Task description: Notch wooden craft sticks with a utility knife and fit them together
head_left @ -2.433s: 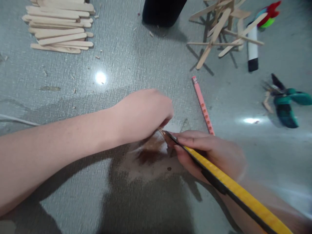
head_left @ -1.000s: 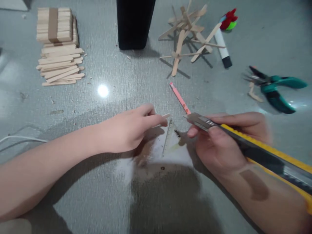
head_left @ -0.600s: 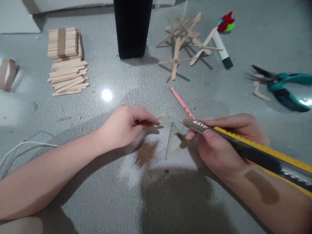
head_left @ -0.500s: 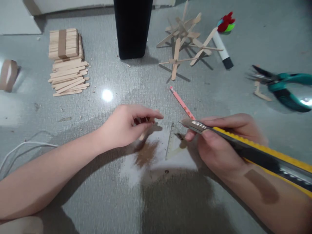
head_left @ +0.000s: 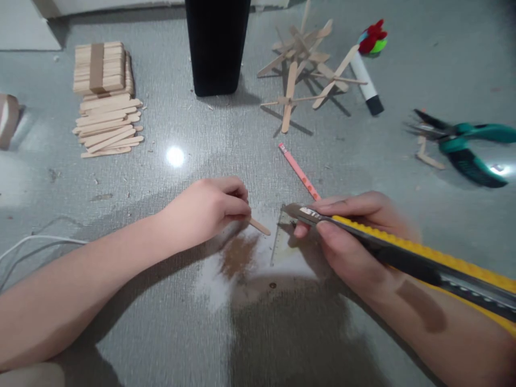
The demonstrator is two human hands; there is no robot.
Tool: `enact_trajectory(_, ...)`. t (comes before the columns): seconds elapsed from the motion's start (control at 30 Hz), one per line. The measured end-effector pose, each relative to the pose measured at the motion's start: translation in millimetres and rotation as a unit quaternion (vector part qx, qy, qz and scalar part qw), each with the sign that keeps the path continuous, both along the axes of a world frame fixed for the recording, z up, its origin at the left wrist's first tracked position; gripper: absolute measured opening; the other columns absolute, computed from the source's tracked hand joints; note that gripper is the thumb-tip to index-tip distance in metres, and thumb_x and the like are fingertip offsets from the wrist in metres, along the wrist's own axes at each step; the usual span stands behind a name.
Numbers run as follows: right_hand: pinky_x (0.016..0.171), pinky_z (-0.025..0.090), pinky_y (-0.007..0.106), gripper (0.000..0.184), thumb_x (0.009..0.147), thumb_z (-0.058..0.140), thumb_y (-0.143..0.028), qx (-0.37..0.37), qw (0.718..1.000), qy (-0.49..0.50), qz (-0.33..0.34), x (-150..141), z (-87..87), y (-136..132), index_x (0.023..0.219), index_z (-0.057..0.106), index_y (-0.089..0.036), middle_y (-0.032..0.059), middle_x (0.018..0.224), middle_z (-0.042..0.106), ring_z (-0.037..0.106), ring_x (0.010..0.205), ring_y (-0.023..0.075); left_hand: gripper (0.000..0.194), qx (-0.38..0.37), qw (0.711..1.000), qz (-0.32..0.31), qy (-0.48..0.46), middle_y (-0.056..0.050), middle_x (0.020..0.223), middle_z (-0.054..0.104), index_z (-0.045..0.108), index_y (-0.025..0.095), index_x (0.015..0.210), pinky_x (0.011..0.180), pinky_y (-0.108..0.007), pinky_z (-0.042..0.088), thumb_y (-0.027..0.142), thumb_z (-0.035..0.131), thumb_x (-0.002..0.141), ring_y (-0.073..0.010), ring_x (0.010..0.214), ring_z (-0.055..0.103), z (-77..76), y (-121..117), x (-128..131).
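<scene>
My left hand (head_left: 209, 210) is closed on a short wooden craft stick (head_left: 258, 227) whose free end points right and touches the grey floor. My right hand (head_left: 355, 239) grips a yellow and black utility knife (head_left: 403, 251), its tip close to the stick. Under the knife tip lies a small clear triangular ruler (head_left: 282, 242). A pink pencil (head_left: 298, 171) lies just beyond my right hand.
A pile and a banded bundle of craft sticks (head_left: 105, 102) lie at the far left. A black upright object (head_left: 215, 45) stands at the back. A craft-stick structure (head_left: 306, 64), a marker (head_left: 365, 86) and teal pliers (head_left: 463, 145) lie right. White cable (head_left: 36, 239) runs left.
My left hand has turned the stick from pointing up and right to pointing down and right at the floor. The knife tip has moved a little left, toward the stick.
</scene>
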State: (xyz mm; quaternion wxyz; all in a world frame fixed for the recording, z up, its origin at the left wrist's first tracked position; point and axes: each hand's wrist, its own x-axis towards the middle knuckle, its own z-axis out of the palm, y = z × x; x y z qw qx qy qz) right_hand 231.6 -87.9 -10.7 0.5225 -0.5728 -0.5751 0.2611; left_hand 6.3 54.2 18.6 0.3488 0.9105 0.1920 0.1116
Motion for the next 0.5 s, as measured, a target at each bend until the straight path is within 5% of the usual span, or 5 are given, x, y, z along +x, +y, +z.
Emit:
enact_trajectory(0.13,0.057,0.063,0.038,0.014,0.089,0.072,-0.017,-0.041,0.998,0.048,-0.02,-4.4,3.3,-1.9,0.097,0.069,-0.029,0.0013,0.094,0.076,0.074,0.064,0.0193,0.04,0.011,0.999,-0.027,0.017,-0.008,0.11,0.071,0.079,0.02,0.103,0.078,-0.027,0.052,0.004,0.044,0.093,-0.0156,0.092,0.068,-1.1,1.1,-2.0)
enact_trajectory(0.3,0.06,0.064,0.036,0.017,0.089,0.07,-0.014,-0.038,0.998,0.041,0.009,-4.5,4.8,-0.3,0.099,0.068,-0.028,0.0007,0.089,0.077,0.074,0.065,0.0181,0.037,0.013,1.0,-0.019,0.004,-0.006,0.102,0.071,0.08,0.02,0.1,0.072,-0.025,0.049,0.005,0.047,0.093,-0.0135,0.084,0.066,-1.5,0.3,-2.0)
enact_trajectory(0.5,0.06,0.062,0.033,0.022,0.085,0.07,-0.011,-0.005,0.996,-0.046,0.073,-4.8,10.1,5.5,0.1,0.069,-0.027,0.0013,0.088,0.078,0.077,0.071,0.0201,0.036,0.051,0.998,-0.036,0.016,-0.003,0.093,0.074,0.081,0.023,0.093,0.075,-0.029,0.049,0.005,0.05,0.092,-0.0172,0.087,0.065,-4.7,1.9,-1.3)
